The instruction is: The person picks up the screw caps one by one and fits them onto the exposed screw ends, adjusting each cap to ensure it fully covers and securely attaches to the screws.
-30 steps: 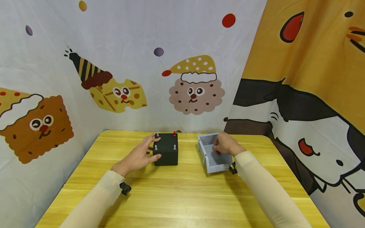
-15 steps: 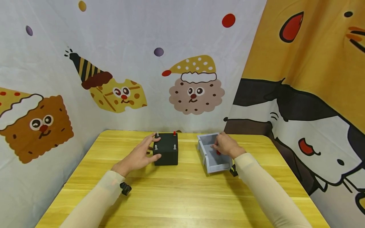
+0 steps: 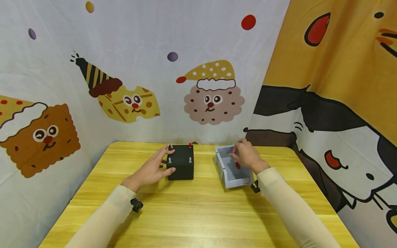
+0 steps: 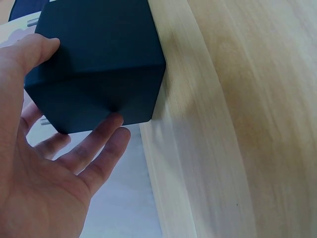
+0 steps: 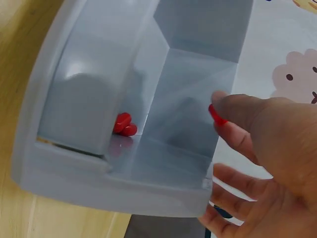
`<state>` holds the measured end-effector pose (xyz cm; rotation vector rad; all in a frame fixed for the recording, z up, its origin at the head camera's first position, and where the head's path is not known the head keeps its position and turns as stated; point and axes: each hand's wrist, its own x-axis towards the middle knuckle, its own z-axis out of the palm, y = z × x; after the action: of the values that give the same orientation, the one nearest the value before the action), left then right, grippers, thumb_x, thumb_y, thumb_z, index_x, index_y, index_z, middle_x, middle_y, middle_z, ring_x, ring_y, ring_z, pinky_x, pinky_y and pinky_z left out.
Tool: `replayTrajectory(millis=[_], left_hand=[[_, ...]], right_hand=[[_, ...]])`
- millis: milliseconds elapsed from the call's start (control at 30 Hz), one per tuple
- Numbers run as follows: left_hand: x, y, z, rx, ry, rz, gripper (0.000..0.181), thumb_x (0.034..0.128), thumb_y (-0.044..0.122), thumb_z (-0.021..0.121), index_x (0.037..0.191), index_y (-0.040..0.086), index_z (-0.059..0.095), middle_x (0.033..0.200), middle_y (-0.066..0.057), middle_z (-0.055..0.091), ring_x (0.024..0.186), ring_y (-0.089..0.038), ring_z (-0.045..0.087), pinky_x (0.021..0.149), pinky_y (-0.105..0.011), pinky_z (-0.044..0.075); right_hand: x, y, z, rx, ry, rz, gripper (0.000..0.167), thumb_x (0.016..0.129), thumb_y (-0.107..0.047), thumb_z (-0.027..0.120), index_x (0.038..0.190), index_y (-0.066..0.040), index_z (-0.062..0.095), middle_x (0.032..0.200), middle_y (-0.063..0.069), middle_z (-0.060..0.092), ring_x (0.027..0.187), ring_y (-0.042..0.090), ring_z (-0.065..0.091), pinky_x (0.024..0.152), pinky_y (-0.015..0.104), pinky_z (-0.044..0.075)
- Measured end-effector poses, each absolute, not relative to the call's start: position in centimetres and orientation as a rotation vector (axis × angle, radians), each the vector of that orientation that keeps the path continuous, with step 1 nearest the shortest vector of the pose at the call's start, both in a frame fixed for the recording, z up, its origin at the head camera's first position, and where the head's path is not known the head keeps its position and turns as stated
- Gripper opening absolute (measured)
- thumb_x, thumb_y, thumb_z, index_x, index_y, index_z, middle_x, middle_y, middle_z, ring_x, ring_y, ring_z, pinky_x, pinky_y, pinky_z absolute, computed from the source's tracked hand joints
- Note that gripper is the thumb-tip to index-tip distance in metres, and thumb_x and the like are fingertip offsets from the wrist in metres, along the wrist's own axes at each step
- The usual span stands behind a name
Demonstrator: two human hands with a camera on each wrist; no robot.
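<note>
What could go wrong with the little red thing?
The right hand pinches the small red cap only between thumb and finger, so it might slip and drop into the grey bin or onto the table.

The hand's other fingers are close to the bin's edge, so they could bump it and jostle the loose red pieces inside.

The left hand is on the black box, so pushing hard might slide it.

Smooth, matt plastic is being shown by the left black block (image 3: 180,156), glossier plastic by the right grey bin (image 3: 238,183) and red pieces (image 5: 123,122), wood grain by the table (image 3: 192,213).
</note>
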<state>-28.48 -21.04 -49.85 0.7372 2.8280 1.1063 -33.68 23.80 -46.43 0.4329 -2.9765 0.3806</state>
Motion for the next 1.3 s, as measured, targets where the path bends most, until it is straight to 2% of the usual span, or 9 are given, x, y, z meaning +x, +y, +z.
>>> replayTrajectory(millis=[133, 200, 300, 400, 800, 967, 1033, 1200, 1300], left_hand=[[-28.5, -21.0, -49.9, 0.744, 2.830, 1.110, 0.073, 0.1122, 0.050, 0.080, 0.172, 0.026, 0.046, 0.197, -0.013, 0.016, 0.139, -0.041, 0.073, 0.120, -0.064, 0.063], [-28.5, -21.0, -49.8, 0.748, 2.829, 1.112, 0.073, 0.1124, 0.049, 0.080, 0.172, 0.025, 0.046, 0.197, -0.013, 0.016, 0.138, -0.041, 0.074, 0.120, -0.064, 0.063], [-28.5, -21.0, -49.8, 0.746, 2.827, 1.112, 0.073, 0.1125, 0.049, 0.080, 0.172, 0.025, 0.046, 0.197, -0.012, 0.016, 0.138, -0.041, 0.073, 0.120, -0.064, 0.063], [-28.4, -20.9, -49.6, 0.743, 2.829, 1.100, 0.073, 0.1127, 0.049, 0.079, 0.173, 0.026, 0.046, 0.197, -0.012, 0.015, 0.139, -0.042, 0.073, 0.120, -0.064, 0.063], [-28.4, -21.0, -49.5, 0.747, 2.819, 1.096, 0.073, 0.1128, 0.048, 0.079, 0.173, 0.024, 0.046, 0.197, -0.012, 0.015, 0.137, -0.041, 0.074, 0.119, -0.063, 0.063], [-28.4, -20.9, -49.4, 0.750, 2.821, 1.086, 0.073, 0.1128, 0.050, 0.079, 0.173, 0.024, 0.045, 0.198, -0.011, 0.015, 0.139, -0.041, 0.074, 0.120, -0.063, 0.063], [-28.3, -20.9, -49.4, 0.745, 2.824, 1.077, 0.074, 0.1127, 0.050, 0.079, 0.173, 0.024, 0.045, 0.198, -0.011, 0.015, 0.139, -0.041, 0.073, 0.120, -0.062, 0.063], [-28.3, -20.9, -49.3, 0.725, 2.830, 1.062, 0.076, 0.1127, 0.049, 0.079, 0.175, 0.024, 0.043, 0.198, -0.010, 0.014, 0.140, -0.041, 0.073, 0.120, -0.062, 0.063], [-28.3, -20.9, -49.3, 0.719, 2.826, 1.065, 0.075, 0.1129, 0.049, 0.079, 0.174, 0.024, 0.043, 0.198, -0.009, 0.014, 0.140, -0.041, 0.073, 0.121, -0.062, 0.063]], right_hand=[[-33.6, 23.6, -46.2, 0.455, -2.909, 0.426, 0.027, 0.107, -0.029, 0.089, 0.093, -0.013, 0.073, 0.144, 0.027, 0.070, 0.125, 0.045, 0.070, 0.098, 0.062, 0.065], [-33.5, 23.5, -46.0, 0.463, -2.885, 0.462, 0.027, 0.106, -0.028, 0.090, 0.092, -0.013, 0.073, 0.130, 0.022, 0.074, 0.110, 0.038, 0.072, 0.089, 0.055, 0.065], [-33.3, 23.2, -45.8, 0.475, -2.874, 0.559, 0.027, 0.106, -0.026, 0.090, 0.092, -0.013, 0.072, 0.104, 0.012, 0.076, 0.085, 0.026, 0.068, 0.072, 0.042, 0.058], [-33.1, 22.9, -45.4, 0.478, -2.878, 0.689, 0.025, 0.106, -0.023, 0.090, 0.092, -0.014, 0.071, 0.086, 0.003, 0.073, 0.072, 0.018, 0.062, 0.064, 0.033, 0.052], [-31.8, 21.6, -44.5, 0.568, -2.830, 0.850, 0.022, 0.100, -0.017, 0.096, 0.094, -0.016, 0.075, 0.094, 0.001, 0.083, 0.081, 0.011, 0.073, 0.072, 0.030, 0.062], [-31.1, 21.3, -44.2, 0.580, -2.827, 0.913, 0.020, 0.099, -0.014, 0.096, 0.096, -0.015, 0.076, 0.093, 0.002, 0.084, 0.067, 0.011, 0.070, 0.058, 0.029, 0.060], [-30.8, 21.1, -44.0, 0.586, -2.826, 0.929, 0.019, 0.099, -0.014, 0.096, 0.097, -0.015, 0.077, 0.093, 0.001, 0.084, 0.068, 0.010, 0.070, 0.058, 0.028, 0.060], [-30.4, 20.6, -43.8, 0.641, -2.797, 0.919, 0.015, 0.099, -0.012, 0.095, 0.102, -0.015, 0.081, 0.095, -0.002, 0.083, 0.083, 0.007, 0.075, 0.074, 0.025, 0.063], [-30.1, 20.3, -43.7, 0.688, -2.788, 0.946, 0.011, 0.101, -0.011, 0.093, 0.109, -0.011, 0.085, 0.098, -0.002, 0.085, 0.086, 0.008, 0.078, 0.077, 0.025, 0.065]])
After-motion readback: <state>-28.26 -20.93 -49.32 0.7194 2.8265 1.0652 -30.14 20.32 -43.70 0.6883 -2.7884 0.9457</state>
